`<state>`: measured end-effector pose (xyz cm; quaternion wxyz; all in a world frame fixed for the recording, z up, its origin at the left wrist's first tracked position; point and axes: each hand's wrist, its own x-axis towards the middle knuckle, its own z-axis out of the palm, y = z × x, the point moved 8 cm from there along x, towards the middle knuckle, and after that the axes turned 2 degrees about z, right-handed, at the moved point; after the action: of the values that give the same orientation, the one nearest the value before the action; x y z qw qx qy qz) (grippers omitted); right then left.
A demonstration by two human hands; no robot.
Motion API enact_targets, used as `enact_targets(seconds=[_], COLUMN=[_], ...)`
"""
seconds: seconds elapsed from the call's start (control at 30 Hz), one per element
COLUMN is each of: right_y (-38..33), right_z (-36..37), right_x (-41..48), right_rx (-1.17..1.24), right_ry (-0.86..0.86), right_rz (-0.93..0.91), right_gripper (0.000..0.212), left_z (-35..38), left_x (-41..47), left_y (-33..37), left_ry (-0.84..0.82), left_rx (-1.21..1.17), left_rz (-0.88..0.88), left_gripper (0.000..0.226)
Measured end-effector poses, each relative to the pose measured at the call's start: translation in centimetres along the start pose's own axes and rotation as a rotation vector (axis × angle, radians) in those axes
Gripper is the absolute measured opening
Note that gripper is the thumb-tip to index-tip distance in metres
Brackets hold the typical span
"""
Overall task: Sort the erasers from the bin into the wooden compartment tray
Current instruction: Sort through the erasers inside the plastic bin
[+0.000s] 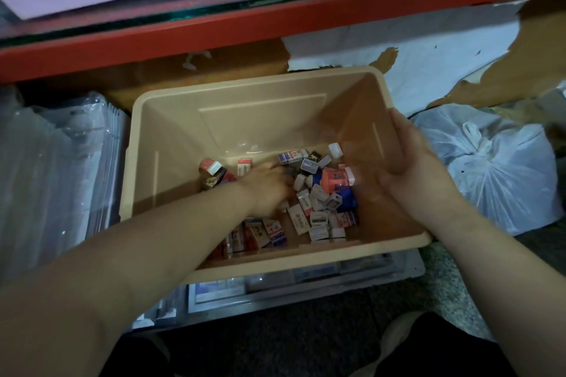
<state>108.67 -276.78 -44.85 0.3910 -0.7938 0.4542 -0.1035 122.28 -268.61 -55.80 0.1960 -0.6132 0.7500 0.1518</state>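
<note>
Clasping the bin (245, 119), right grip (410, 168); left grip (269, 187) among erasers (298, 219) indiscernible; labels illegible.

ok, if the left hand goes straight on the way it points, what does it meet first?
The eraser pile. The left hand points up-right inside the bin, and the nearest erasers lie right at its fingertips. Blur hides whether it touches them yet. Beyond them would be the bin's right wall.
</note>
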Motion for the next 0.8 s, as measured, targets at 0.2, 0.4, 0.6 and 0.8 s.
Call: enact_targets(seconds=[0.2, 0.4, 0.6, 0.8], right_y=[-0.2, -0.4, 0.0, -0.2], right_z=[0.0, 0.0, 0.0, 0.0], right_x=[0.0, -0.2, 0.2, 0.1], right_rx=[0.012, 0.002, 0.014, 0.006], right_ry=[-0.003, -0.011, -0.003, -0.013], right_rz=[-0.007, -0.005, -0.006, -0.009], right_gripper=[0.076, 0.075, 0.074, 0.075], left_z=[0.6, -0.2, -3.8, -0.9], left_x=[-0.1, -0.7, -3.7, -5.5], left_y=[-1.2, -2.1, -6.4, -7.9], left_ry=[-0.001, 0.019, 0.2, -0.112], left_rx=[-0.147, -0.264, -0.529, -0.36], left_rz=[-0.125, -0.232, -0.397, -0.472], left_gripper=[0.04, 0.042, 0.038, 0.07])
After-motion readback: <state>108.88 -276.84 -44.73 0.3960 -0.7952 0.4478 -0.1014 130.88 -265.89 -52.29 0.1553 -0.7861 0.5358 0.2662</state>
